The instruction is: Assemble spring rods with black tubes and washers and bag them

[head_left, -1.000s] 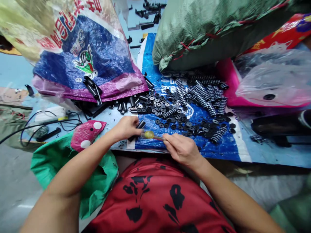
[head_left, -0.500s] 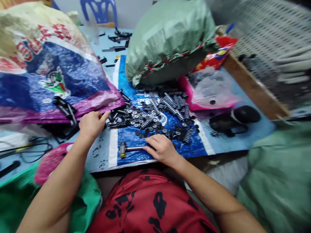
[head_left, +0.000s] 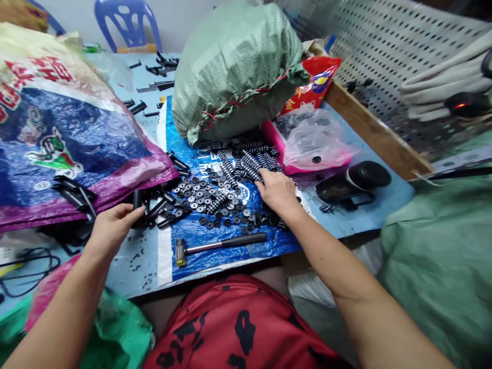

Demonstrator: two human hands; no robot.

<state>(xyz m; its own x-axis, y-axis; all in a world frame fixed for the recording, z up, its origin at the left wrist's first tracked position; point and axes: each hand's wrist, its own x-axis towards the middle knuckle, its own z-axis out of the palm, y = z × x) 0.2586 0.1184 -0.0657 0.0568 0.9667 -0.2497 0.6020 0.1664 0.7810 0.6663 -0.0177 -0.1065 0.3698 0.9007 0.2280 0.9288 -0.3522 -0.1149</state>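
My left hand [head_left: 109, 225] is closed around a short black plastic tube [head_left: 137, 198], pinched between thumb and fingers beside a heap of similar black parts [head_left: 157, 207]. My right hand [head_left: 280, 193] reaches over the black-and-white ribbed rods [head_left: 249, 165], its fingers bent down against them. Whatever lies under those fingertips is mostly hidden. Many small black and grey discs [head_left: 198, 195] are spread on the blue plastic sheet [head_left: 207, 269] between my hands. A small hammer [head_left: 205, 247] with a black grip lies nearer to me, untouched.
A stuffed green woven sack [head_left: 234, 72] stands behind the rods. At left leans a large printed bag [head_left: 96, 123]. To the right are a pink tray [head_left: 282, 154] holding a clear bag, a black bottle [head_left: 353, 182] and a wooden edge board [head_left: 380, 125].
My right hand has let go of the hammer's grip and moved up and right to the ribbed rods. My left hand now has a black tube; the view has shifted.
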